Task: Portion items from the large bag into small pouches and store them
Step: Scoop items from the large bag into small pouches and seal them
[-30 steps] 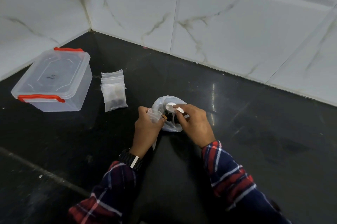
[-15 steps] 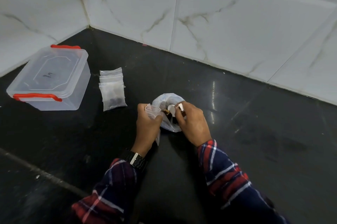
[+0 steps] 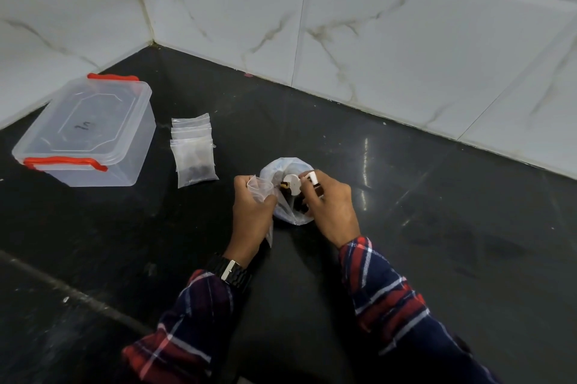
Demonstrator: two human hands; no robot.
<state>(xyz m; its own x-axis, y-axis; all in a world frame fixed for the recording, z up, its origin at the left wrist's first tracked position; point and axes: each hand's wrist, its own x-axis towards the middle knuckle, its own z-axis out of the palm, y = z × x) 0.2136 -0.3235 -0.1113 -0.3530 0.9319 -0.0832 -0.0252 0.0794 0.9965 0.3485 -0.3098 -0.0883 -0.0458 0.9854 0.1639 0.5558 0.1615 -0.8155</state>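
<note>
Large bag [image 3: 285, 193] is sitting on the black counter [image 3: 437, 227] between your two hands, mouth open and dark items showing inside. Your right hand [image 3: 331, 208] is pinching a white scoop [image 3: 292, 187], its grip clamped on the handle. One second ago the scoop's bowl was lying level above the bag mouth; now it is tipping toward the small pouch [image 3: 260, 188], with a brownish piece showing at its lip. Your left hand [image 3: 253, 212] is clamping that pouch by its rim, holding the mouth just beside the scoop. Judge this as a portion being transferred into the pouch; whether it has landed cannot be told. Filled pouches [image 3: 193, 152] are lying stacked near the lidded storage box [image 3: 84, 137], well apart from your hands. Sealing and storing are not yet done.
</note>
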